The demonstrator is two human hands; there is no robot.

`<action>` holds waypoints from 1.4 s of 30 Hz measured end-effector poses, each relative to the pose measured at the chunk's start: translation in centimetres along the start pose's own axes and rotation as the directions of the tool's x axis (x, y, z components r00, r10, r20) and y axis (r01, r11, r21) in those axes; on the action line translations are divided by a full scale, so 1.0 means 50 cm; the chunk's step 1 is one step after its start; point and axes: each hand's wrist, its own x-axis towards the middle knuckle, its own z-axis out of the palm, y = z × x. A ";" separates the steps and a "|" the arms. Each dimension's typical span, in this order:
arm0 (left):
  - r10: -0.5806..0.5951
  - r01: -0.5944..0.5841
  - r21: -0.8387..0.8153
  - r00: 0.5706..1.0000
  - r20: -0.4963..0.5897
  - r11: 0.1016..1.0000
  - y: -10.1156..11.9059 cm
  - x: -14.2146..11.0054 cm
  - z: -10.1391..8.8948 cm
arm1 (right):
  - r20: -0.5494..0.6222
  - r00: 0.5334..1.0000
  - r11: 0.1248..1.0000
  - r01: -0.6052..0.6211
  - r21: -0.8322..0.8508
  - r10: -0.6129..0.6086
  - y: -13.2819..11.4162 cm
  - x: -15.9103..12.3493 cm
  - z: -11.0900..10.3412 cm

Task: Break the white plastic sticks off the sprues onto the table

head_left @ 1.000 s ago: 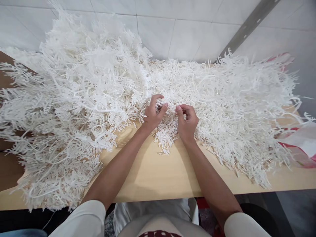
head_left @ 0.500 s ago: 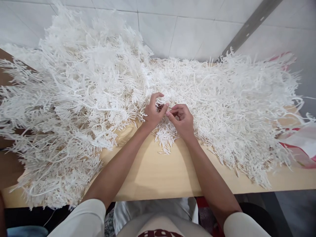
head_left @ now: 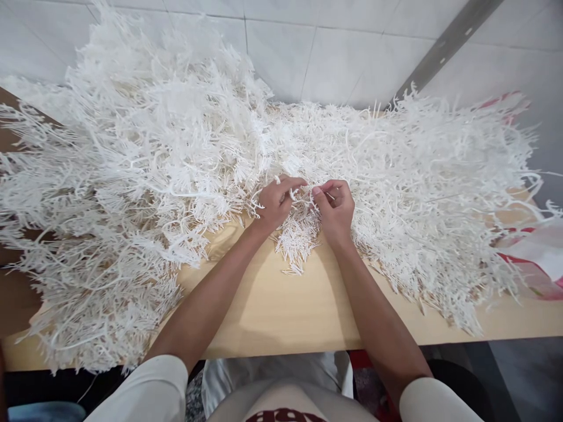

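1. A thin white strand [head_left: 312, 202] shows at the fingertips of the right hand [head_left: 338, 210], in the gap between both hands. It lies just right of the left hand [head_left: 273, 202], so the right hand is nearer.
2. The right thumb and forefinger are pressed together and seem to pinch that strand. Its visible part runs roughly near to far, with a slight curve; its full length cannot be made out.
3. The left forefinger reaches rightward, toward the right fingertips but apart from them. A curved white piece [head_left: 294, 193] shows beside it; whether the left fingers grip it, I cannot tell.
4. Just on the near side of the gap, a small clump [head_left: 297, 243] lies on the table [head_left: 285, 316].
5. A taller heap [head_left: 153, 158] of white strands spreads left, a lower heap [head_left: 431, 176] right.
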 end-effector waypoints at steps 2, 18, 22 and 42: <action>0.046 -0.049 0.067 0.998 0.044 0.997 0.003 -0.003 0.002 | -0.023 1.000 1.000 0.018 -0.005 -0.018 0.004 0.004 -0.002; 0.030 -0.038 0.105 0.997 0.077 0.994 -0.002 -0.006 0.016 | 0.061 0.995 0.996 0.086 -0.033 -0.084 0.009 -0.002 -0.019; 0.022 -0.034 0.131 0.995 0.095 0.991 -0.008 -0.007 0.017 | 0.107 0.991 0.995 0.083 -0.050 -0.077 0.002 -0.001 -0.015; 0.055 -0.095 0.311 0.990 0.133 0.946 -0.015 -0.012 0.022 | -0.074 0.997 0.999 0.025 0.022 -0.023 0.000 0.007 -0.003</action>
